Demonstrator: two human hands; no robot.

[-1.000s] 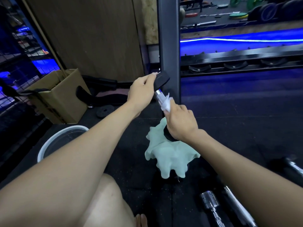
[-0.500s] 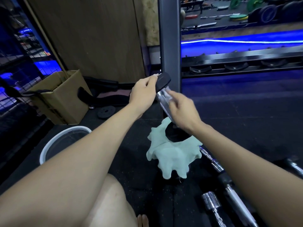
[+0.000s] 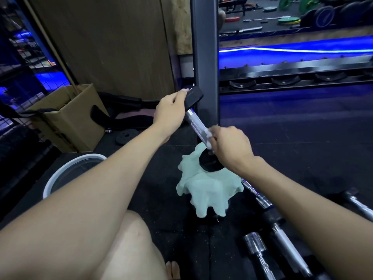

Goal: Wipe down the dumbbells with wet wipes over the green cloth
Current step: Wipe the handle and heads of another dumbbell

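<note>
A white bucket (image 3: 60, 174) and a cardboard box (image 3: 66, 116) sit well left of the grip. The left hand (image 3: 171, 112) curls its fingers over the upper black end of a dumbbell (image 3: 194, 122) held tilted. Just below that grip, the right hand (image 3: 230, 146) wraps a white wipe (image 3: 207, 136) around the metal handle. The dumbbell's lower end rests on a green cloth (image 3: 207, 186) beneath the right hand. Metal bars (image 3: 282, 241) lie on the floor, lower right.

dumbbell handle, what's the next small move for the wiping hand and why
Probably slide the right hand with the wet wipe back up the handle: it sits at the lower end, bare metal above, while the left hand steadies the top head over the green cloth.
</note>
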